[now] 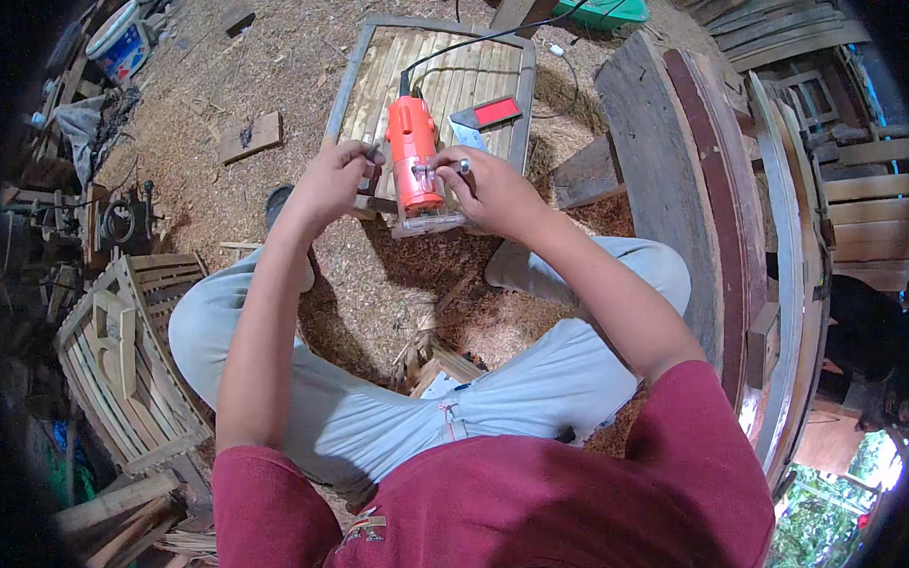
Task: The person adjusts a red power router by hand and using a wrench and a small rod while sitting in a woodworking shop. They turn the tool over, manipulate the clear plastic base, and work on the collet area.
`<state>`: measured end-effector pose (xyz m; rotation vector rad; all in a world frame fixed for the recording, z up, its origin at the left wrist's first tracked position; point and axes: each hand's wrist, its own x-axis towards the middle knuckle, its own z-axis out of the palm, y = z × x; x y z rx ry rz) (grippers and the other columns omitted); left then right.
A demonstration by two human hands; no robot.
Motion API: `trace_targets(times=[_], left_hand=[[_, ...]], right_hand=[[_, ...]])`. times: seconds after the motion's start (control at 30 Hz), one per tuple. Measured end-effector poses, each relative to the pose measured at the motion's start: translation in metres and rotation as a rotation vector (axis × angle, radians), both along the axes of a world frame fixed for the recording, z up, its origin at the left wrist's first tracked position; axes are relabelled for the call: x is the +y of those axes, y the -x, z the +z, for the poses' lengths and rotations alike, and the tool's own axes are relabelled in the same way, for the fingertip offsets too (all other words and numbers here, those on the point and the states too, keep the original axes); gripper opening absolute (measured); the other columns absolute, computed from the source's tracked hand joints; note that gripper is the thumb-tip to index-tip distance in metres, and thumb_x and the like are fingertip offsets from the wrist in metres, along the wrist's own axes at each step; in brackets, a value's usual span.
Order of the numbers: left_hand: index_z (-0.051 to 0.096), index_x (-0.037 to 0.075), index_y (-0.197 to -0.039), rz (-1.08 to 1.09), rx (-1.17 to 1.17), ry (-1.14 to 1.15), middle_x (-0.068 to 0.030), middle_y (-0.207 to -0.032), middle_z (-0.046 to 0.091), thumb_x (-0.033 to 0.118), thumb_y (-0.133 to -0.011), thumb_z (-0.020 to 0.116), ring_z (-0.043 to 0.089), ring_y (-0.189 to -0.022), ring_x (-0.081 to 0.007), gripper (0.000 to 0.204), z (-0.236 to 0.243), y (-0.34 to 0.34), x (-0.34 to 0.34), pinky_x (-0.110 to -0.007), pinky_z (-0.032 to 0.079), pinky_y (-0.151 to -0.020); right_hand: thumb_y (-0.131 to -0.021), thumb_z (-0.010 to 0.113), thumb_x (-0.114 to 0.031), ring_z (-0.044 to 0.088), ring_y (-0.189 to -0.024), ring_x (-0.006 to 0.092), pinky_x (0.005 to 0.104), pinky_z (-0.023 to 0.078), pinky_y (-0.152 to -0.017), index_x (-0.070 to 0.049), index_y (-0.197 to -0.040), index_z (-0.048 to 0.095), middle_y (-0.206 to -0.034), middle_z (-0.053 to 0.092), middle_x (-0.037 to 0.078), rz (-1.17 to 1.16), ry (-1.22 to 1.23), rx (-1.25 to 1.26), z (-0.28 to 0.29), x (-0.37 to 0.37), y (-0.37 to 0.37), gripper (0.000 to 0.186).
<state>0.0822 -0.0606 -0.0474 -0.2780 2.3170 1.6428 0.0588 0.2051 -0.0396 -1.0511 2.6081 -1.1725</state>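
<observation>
An orange trim router [412, 132] with a clear base lies along a small slatted wooden table [375, 66], its base toward me at the near edge. My right hand [488, 190] is closed at the router's right side, thumb and fingers pinching at the silver fitting near the base. A small shiny metal piece shows at its fingers; whether it is a ring or a part I cannot tell. On the left side of the router, my left hand [340, 178] is closed, with something small and dark at its fingertips. Right of the router lies a try square [489, 112] with a red-faced stock.
The router's black cord [483, 37] runs off to the upper right. Thick planks [669, 171] lean along my right. Sawdust and shavings cover the floor, with a square wood piece [250, 138] at left. A slatted wooden frame [136, 363] stands by my left knee, a white bucket [118, 42] farther off.
</observation>
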Motion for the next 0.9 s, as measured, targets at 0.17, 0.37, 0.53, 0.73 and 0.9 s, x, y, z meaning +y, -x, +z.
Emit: trace_targets(times=[0.17,0.37,0.53,0.73,0.9], left_hand=[[0.07,0.001,-0.116,-0.172,0.078,0.181,-0.0021,-0.081,0.065,0.008,-0.101,0.057,0.059,-0.073,-0.0102,0.021,0.011,-0.015,0.012,-0.029,0.049,-0.069],[0.067,-0.001,-0.108,-0.07,0.094,0.047,-0.0071,-0.081,0.069,0.015,-0.101,0.066,0.063,-0.073,-0.0124,0.018,0.014,-0.011,0.01,-0.03,0.05,-0.069],[0.066,-0.001,-0.104,-0.128,0.177,0.259,-0.015,-0.085,0.073,0.016,-0.097,0.069,0.07,-0.076,-0.023,0.019,0.012,-0.01,0.016,-0.036,0.054,-0.073],[0.067,0.002,-0.105,-0.153,0.239,0.418,-0.0194,-0.092,0.074,0.015,-0.094,0.07,0.073,-0.09,-0.0383,0.017,0.01,-0.011,0.027,-0.046,0.056,-0.081],[0.065,-0.002,-0.104,-0.14,0.312,0.37,-0.0186,-0.086,0.07,0.015,-0.098,0.069,0.069,-0.077,-0.0268,0.019,0.0,-0.012,0.026,-0.039,0.053,-0.074]], right_hand=[[-0.105,0.059,-0.025,0.067,-0.095,0.044,0.0497,0.054,-0.084,-0.002,-0.115,0.064,-0.102,0.069,0.023,-0.025,0.028,0.003,-0.002,0.0,-0.003,0.025],[-0.103,0.062,-0.024,0.068,-0.096,0.044,0.0504,0.054,-0.084,-0.002,-0.116,0.064,-0.102,0.069,0.023,-0.035,0.011,0.003,-0.003,0.001,-0.001,0.025],[-0.103,0.062,-0.024,0.067,-0.097,0.0436,0.0509,0.054,-0.085,-0.003,-0.114,0.064,-0.102,0.069,0.022,-0.047,-0.003,-0.022,-0.002,0.0,-0.002,0.024],[-0.103,0.063,-0.023,0.067,-0.096,0.0432,0.0503,0.054,-0.083,-0.003,-0.113,0.065,-0.102,0.069,0.022,-0.056,0.017,0.028,-0.001,-0.002,-0.003,0.023],[-0.102,0.064,-0.022,0.067,-0.096,0.0433,0.0503,0.054,-0.083,-0.003,-0.113,0.065,-0.102,0.069,0.022,-0.047,0.01,0.015,-0.001,-0.001,-0.003,0.023]])
